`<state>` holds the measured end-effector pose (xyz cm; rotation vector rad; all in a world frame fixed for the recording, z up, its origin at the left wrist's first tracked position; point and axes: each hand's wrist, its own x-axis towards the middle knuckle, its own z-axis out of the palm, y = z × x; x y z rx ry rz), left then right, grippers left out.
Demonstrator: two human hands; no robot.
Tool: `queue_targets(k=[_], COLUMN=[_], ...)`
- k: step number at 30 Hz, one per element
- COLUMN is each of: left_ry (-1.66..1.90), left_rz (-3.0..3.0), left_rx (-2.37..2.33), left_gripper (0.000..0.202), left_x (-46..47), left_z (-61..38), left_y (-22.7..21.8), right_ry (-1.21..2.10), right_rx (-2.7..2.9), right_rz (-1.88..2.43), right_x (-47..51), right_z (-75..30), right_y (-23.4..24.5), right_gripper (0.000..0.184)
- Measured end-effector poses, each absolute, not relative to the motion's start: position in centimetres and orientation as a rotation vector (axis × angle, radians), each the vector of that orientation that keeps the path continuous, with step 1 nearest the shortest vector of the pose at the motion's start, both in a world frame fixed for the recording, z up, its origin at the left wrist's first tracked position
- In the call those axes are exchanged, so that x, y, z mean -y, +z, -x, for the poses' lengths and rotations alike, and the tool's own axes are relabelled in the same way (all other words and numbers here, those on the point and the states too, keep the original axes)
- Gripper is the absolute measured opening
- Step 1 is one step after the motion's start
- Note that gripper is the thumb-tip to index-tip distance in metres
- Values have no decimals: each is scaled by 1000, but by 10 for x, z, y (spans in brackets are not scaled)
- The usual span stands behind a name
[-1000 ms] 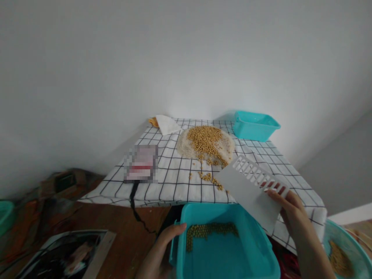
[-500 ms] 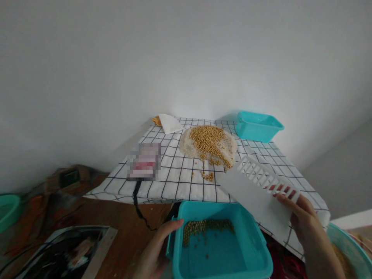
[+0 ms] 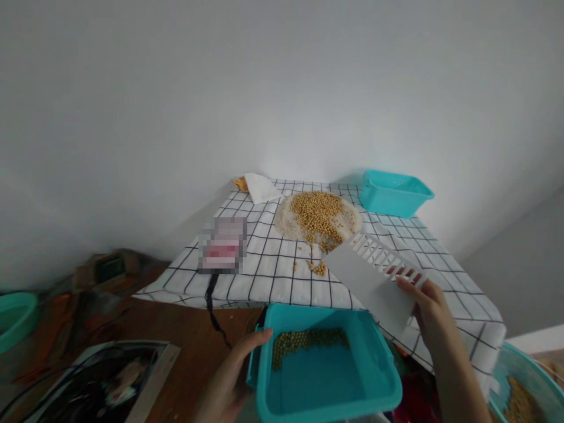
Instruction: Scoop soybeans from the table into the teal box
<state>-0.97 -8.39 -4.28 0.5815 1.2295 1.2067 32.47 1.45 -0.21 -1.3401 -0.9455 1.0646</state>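
Observation:
My left hand (image 3: 240, 361) grips the left rim of a turquoise plastic basin (image 3: 326, 385), thumb over the edge. Soybeans (image 3: 308, 339) lie along the far side inside it. In my right hand (image 3: 425, 302) is a flat white plastic board (image 3: 368, 276) with a row of slots along its far edge. The board is tilted over the front right of the table, its left corner close to a few loose soybeans (image 3: 318, 268). Beyond it, a heap of soybeans (image 3: 316, 211) sits on a pale, grainy layer (image 3: 286, 220).
A white checked cloth (image 3: 264, 258) covers the table. Another turquoise basin (image 3: 394, 194) stands at the back right, a white cloth (image 3: 261, 188) at the back left. A blurred-out phone-like item (image 3: 224, 244) with a black strap (image 3: 211, 299) lies left. A tub (image 3: 529, 382) stands at lower right.
My right hand has moved the slotted board left, toward the loose soybeans. The basin in my left hand has shifted slightly left, and the soybeans in it lie closer to its far side.

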Motion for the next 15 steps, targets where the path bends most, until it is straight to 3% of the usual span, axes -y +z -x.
queue_targets(k=[5,12,15], left_ry=[1192,1068,1169], left_rz=[-461,-321,-418], left_rx=[-1222,-1176,-1238], left_gripper=[27,23,27], left_x=[81,75,74], left_z=[12,8,9], left_y=[-55,-42,-38], right_ry=[1092,1180,1226], right_rx=[987,1028,1044], right_rz=[1343,1217,1201], right_x=[-30,-42,-44], right_z=[-310,-289,-285], right_y=[2,1,2], right_gripper=[33,30,28])
